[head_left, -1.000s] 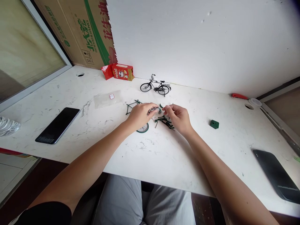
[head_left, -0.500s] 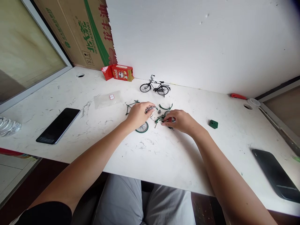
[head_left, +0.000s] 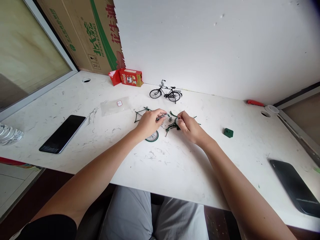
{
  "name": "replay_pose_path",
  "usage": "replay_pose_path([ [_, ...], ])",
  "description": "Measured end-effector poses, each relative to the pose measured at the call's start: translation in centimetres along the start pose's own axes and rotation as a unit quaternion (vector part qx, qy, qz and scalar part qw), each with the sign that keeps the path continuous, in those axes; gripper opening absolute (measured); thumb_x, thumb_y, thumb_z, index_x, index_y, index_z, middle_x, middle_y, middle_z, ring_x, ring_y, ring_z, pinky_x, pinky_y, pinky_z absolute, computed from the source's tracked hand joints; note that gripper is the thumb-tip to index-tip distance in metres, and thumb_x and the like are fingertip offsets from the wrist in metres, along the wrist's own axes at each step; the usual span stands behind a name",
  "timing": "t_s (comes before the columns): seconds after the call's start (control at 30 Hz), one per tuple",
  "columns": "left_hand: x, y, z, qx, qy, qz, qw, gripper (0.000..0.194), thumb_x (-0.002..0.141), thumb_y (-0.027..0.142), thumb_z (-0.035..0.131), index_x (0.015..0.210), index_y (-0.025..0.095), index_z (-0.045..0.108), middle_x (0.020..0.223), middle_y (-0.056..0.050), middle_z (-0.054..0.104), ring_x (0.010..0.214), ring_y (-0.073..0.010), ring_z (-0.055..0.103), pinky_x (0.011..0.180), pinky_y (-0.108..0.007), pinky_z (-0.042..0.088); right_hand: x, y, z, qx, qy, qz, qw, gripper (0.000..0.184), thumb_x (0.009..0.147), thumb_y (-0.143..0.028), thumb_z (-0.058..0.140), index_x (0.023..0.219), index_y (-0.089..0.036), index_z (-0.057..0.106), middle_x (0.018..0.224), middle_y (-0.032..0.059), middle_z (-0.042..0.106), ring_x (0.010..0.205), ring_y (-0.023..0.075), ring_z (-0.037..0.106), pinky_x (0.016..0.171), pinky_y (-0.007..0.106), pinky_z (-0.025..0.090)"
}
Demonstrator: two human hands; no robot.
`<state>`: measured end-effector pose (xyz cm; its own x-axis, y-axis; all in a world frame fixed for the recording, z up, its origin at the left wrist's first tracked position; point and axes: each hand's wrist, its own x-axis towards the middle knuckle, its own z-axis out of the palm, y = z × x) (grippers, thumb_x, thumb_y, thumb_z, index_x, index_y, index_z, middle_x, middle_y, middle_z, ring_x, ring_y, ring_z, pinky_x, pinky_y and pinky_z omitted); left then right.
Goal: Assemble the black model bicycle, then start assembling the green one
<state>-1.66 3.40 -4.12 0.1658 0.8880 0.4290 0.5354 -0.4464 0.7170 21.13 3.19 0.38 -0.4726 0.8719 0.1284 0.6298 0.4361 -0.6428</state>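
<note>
My left hand is closed in a pinch on a small silver handlebar with a green grip. A spoked toy wheel with a green tyre lies just below that hand, and a thin green bicycle frame shows to its left. My right hand is closed, fingers curled, over several green bicycle parts; what it holds is hidden. Partly covered by its fingers is another spoked wheel. Between my hands lies a small grey part.
Behind my hands stands an assembled black model bicycle. A red box and a clear bag lie back left. Phones lie left and right. A green block is at right, a red-handled tool farther back.
My right hand has turned and its fingers have curled in; the red thing seen by its fingertips is now mostly hidden. My left hand stays nearly in place, the handlebar slightly turned.
</note>
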Motion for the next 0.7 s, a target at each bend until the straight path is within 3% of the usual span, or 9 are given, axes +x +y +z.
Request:
replay_pose_path([
  [0.17, 0.0, 0.4, -0.1, -0.015, -0.009, 0.003, 1.0, 0.02, 0.098, 0.027, 0.069, 0.117, 0.021, 0.075, 0.105, -0.008, 0.082, 0.101, -0.0226, 0.078, 0.085, -0.033, 0.061, 0.1, 0.5, 0.6, 0.095, 0.025, 0.008, 0.995, 0.037, 0.11, -0.057, 0.033, 0.093, -0.027, 0.044, 0.073, -0.0006, 0.05, 0.064, 0.0181, 0.044, 0.062, 0.034, 0.038],
  [0.37, -0.1, 0.3, -0.2, -0.014, -0.01, 0.003, 1.0, 0.023, 0.1, 0.027, 0.067, 0.122, 0.021, 0.074, 0.109, -0.009, 0.082, 0.102, -0.0233, 0.077, 0.087, -0.035, 0.062, 0.6, 1.0, 1.2, 0.212, 0.067, 0.008, 0.975, 0.045, 0.099, -0.071, 0.055, 0.094, -0.026, 0.054, 0.073, -0.0021, 0.051, 0.06, 0.0147, 0.046, 0.058, 0.031, 0.042],
  [0.47, 0.0, -0.1, 0.1, -0.035, -0.004, -0.012, 0.999, 0.024, 0.101, 0.031, 0.066, 0.121, 0.02, 0.074, 0.11, -0.011, 0.082, 0.101, -0.0239, 0.078, 0.089, -0.036, 0.062, 0.8, 1.3, 1.5, 0.265, 0.087, 0.015, 0.96, 0.046, 0.093, -0.07, 0.066, 0.094, -0.024, 0.06, 0.076, 0.0002, 0.06, 0.059, 0.0137, 0.053, 0.053, 0.029, 0.045],
  [0.6, 0.2, -0.5, 0.7, -0.163, -0.001, -0.074, 0.984, 0.026, 0.101, 0.034, 0.066, 0.121, 0.018, 0.071, 0.112, -0.014, 0.082, 0.103, -0.0249, 0.079, 0.082, -0.034, 0.063, 1.0, 1.5, 1.7, 0.282, 0.118, 0.024, 0.952, 0.044, 0.087, -0.065, 0.077, 0.092, -0.022, 0.068, 0.084, 0.0064, 0.073, 0.07, 0.0182, 0.066, 0.055, 0.03, 0.053],
  [0.7, 0.4, -0.1, 0.8, -0.286, -0.024, -0.145, 0.947, 0.024, 0.103, 0.033, 0.063, 0.12, 0.016, 0.068, 0.12, -0.017, 0.08, 0.114, -0.0262, 0.077, 0.079, -0.031, 0.063, 1.0, 1.5, 1.8, 0.288, 0.157, 0.027, 0.944, 0.041, 0.085, -0.061, 0.081, 0.095, -0.022, 0.074, 0.09, 0.0081, 0.078, 0.067, 0.0182, 0.067, 0.058, 0.033, 0.057],
])
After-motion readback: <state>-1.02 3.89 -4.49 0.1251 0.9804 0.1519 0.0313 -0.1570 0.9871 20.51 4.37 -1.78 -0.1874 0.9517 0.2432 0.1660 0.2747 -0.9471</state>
